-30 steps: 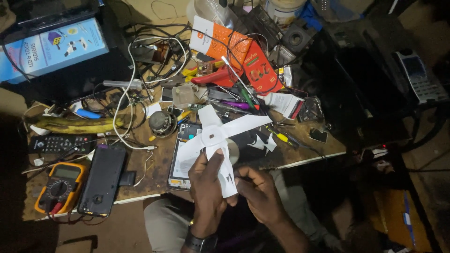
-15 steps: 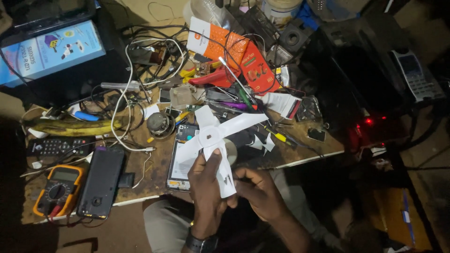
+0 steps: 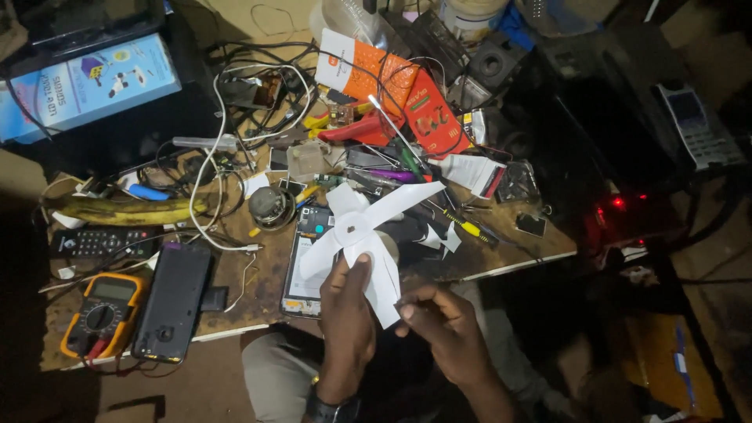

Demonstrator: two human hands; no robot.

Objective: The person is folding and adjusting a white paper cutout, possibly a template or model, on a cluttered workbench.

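Holding white paper fan [image 3: 362,235] up above table [image 3: 235,301]. Your left hand [image 3: 348,313] fingers pinched on middle, keeping it steady. Your right hand [image 3: 442,325] fingers pinched on bottom blade. Open phone [image 3: 307,235] lies underneath.

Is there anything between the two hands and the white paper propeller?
Nothing visible. The left hand grips the white paper propeller near its hub, and the right hand touches its lower blade directly, above the cluttered table.

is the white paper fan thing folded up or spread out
Spread out: the white paper propeller has blades fanning out in several directions from a centre hub, held above the cluttered workbench by the left hand and right hand.
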